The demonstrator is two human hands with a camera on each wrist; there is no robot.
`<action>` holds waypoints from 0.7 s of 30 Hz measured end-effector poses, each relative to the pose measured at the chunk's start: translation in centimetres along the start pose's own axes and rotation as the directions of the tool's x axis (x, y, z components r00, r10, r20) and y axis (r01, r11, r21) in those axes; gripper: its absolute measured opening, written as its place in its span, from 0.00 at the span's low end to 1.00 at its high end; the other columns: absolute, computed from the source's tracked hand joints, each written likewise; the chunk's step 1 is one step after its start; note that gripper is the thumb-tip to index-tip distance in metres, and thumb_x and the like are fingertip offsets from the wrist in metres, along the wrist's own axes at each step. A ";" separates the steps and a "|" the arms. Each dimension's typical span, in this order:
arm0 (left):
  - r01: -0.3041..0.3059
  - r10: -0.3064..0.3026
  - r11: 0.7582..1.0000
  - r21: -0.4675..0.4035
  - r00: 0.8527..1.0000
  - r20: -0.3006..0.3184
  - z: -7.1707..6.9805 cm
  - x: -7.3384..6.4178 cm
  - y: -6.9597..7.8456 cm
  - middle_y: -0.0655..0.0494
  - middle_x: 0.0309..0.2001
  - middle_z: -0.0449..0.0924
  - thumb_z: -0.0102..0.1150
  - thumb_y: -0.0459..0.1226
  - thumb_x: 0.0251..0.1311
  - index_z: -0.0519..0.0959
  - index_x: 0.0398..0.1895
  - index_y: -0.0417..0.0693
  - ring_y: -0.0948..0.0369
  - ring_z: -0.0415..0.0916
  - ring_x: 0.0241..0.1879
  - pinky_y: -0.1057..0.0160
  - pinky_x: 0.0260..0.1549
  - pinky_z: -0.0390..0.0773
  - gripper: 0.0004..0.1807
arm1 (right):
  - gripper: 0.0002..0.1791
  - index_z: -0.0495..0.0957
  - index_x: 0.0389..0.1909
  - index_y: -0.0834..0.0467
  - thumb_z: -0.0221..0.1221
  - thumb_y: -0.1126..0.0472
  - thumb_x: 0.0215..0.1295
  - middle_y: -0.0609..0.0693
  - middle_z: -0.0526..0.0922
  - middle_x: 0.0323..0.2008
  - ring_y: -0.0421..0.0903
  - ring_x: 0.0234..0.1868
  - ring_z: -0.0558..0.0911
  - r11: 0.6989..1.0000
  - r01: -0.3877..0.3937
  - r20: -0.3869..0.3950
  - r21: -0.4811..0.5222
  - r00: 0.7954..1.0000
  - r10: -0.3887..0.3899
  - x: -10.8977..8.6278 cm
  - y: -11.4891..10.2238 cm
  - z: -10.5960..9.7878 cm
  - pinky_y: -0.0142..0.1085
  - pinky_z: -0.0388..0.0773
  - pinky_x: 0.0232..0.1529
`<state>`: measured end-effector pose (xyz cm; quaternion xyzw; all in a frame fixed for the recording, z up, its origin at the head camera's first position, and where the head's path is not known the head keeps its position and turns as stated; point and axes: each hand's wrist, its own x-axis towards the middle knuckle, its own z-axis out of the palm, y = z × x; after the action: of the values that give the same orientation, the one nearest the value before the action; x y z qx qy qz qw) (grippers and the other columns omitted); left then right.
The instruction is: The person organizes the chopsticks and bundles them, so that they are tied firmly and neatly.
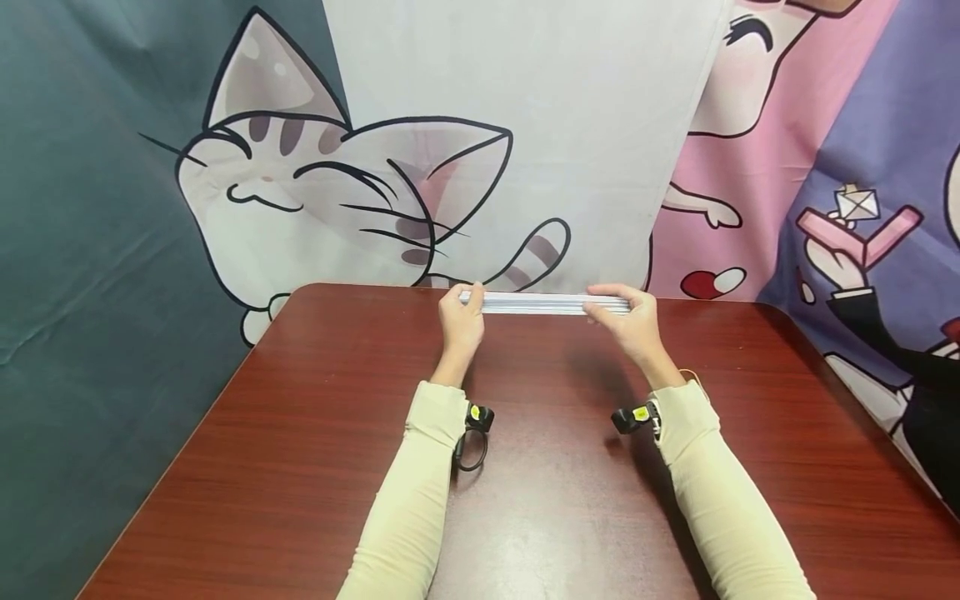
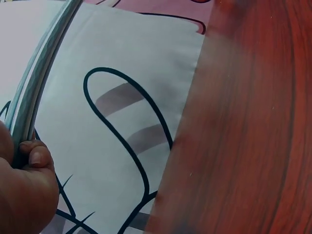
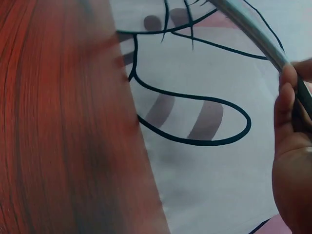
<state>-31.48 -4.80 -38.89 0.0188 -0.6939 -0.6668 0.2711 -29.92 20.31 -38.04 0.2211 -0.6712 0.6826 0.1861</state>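
"Patterned cloth [image 1: 600,125] hangs behind a red-brown desk [image 1: 270,433], with a smiling cartoon cat [image 1: 330,192] printed across it. Where's the thing being handled?"

"Raised over the far part of the desk: a thin layered stack [image 1: 532,304], edge-on in the head view."

"And the grip?"

"Pinching at both ends. The left hand [image 1: 461,323] has thumb and fingers closed about one end; the right hand [image 1: 636,325] nips the other, a finger along the top and the thumb lower down."

"What could go wrong?"

"Slipping, I'd say. Only the ends are held, so a loosened pinch might let inner layers slide out or fan apart. One hand rising above the other would tilt it. Pushing inward could bow it, if the layers bend easily."

"What's it made of?"

"Paper or plastic, I can't tell. It's long, flat and straight-edged, pale with fine grey lines between layers; both wrist views show those edges darker."

"Other textures?"

"Streaky wood grain under a sheen on the desk, soft creases in the cloth, and cream sleeves [image 1: 408,483] bunched at the wrists, beside hard little black cameras [image 1: 480,417]."
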 end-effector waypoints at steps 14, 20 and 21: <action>0.021 -0.021 0.999 -0.029 1.000 0.023 0.0 0.2 0.3 0.47 0.23 0.78 0.56 0.34 0.58 0.78 0.24 0.33 0.64 0.69 0.25 0.70 0.25 0.68 0.11 | 0.18 0.81 0.36 0.73 0.71 0.71 0.40 0.64 0.80 0.38 0.47 0.40 0.78 0.975 0.032 0.076 -0.220 0.997 -0.016 -0.2 -3.4 0.5 0.26 0.74 0.33; 0.018 -0.017 1.000 -0.008 0.998 0.066 0.0 -0.2 0.6 0.48 0.24 0.77 0.56 0.37 0.59 0.79 0.26 0.34 0.62 0.68 0.28 0.67 0.30 0.68 0.12 | 0.19 0.78 0.34 0.78 0.70 0.74 0.39 0.62 0.81 0.29 0.40 0.24 0.79 0.994 -0.014 0.026 -0.109 1.000 0.017 -0.3 -3.1 -0.1 0.26 0.75 0.23; 0.014 -0.013 1.000 -0.005 0.997 0.071 0.0 -0.2 0.5 0.47 0.25 0.77 0.57 0.37 0.59 0.79 0.26 0.34 0.62 0.68 0.29 0.67 0.32 0.68 0.13 | 0.19 0.78 0.35 0.79 0.70 0.75 0.39 0.62 0.81 0.29 0.40 0.22 0.79 0.996 -0.015 0.029 -0.085 0.999 0.018 -0.3 -3.0 -0.1 0.27 0.75 0.22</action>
<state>-31.09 -4.67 -38.46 -0.0008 -0.7012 -0.6706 0.2419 -27.98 20.51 -35.69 0.2175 -0.7041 0.6517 0.1798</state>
